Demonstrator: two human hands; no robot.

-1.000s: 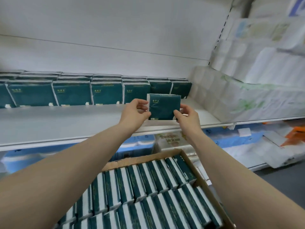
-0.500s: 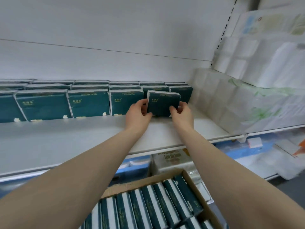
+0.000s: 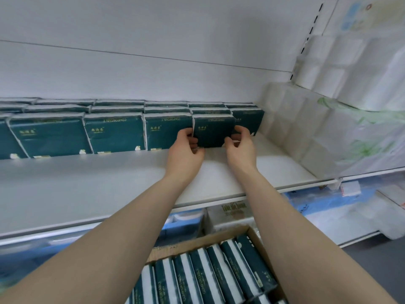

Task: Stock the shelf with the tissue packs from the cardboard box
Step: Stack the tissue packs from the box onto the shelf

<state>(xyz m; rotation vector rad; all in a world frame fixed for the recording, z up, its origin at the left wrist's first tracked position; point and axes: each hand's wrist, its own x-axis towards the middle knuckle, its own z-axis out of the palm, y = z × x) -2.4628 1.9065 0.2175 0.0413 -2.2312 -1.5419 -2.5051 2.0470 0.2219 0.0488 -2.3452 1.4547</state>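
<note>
Tissue pack (image 3: 213, 133) stands upright toward back of shelf (image 3: 98, 185), left hand (image 3: 186, 151) and right hand (image 3: 241, 147) each pinching a lower side edge; best to push it flush against the neighbouring stocked packs (image 3: 167, 132), face square, before releasing both grips.

A dark green tissue pack (image 3: 213, 133) with gold lettering is held upright between the left hand (image 3: 186, 151) and the right hand (image 3: 240, 145), gripped at both side edges, its lower edge down at the white shelf (image 3: 87, 183). Just left of the left hand, a row of matching packs (image 3: 114, 134) is stood upright, with more rows behind. Beneath the forearms, well apart from the hands, an open cardboard box (image 3: 197, 242) is filled with boxed packs (image 3: 208, 275) stood on edge.
</note>
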